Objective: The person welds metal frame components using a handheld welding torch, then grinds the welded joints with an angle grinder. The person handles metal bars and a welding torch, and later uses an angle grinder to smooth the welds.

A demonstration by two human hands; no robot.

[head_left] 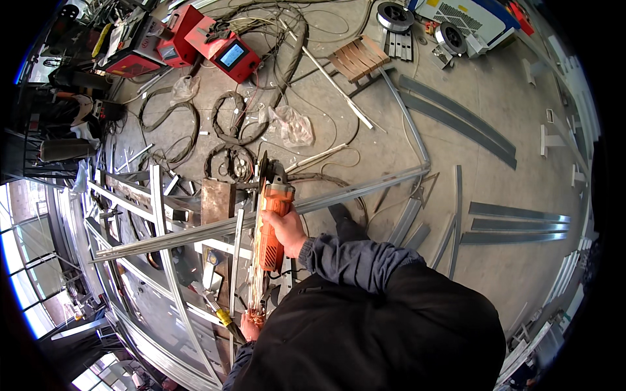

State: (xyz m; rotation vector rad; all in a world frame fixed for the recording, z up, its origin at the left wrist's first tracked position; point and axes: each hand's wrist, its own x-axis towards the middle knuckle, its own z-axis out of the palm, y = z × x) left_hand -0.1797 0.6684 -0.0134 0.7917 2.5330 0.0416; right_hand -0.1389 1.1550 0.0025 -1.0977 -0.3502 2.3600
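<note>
Right hand (287, 231) wrapped round grinder (270, 246), whose long axis runs fore-aft, disc (263, 171) ahead of that hand, crossing over a beam (352, 193) slanting left to right; left hand (250, 326) behind and leftward, its grip unclear amid sparks (255, 290).

Orange-bodied angle grinder (271, 251), dark disc (263, 168) edge-on, sparks (256, 287) streaming; body crosses long grey metal profile (355, 189) lying diagonally.
</note>
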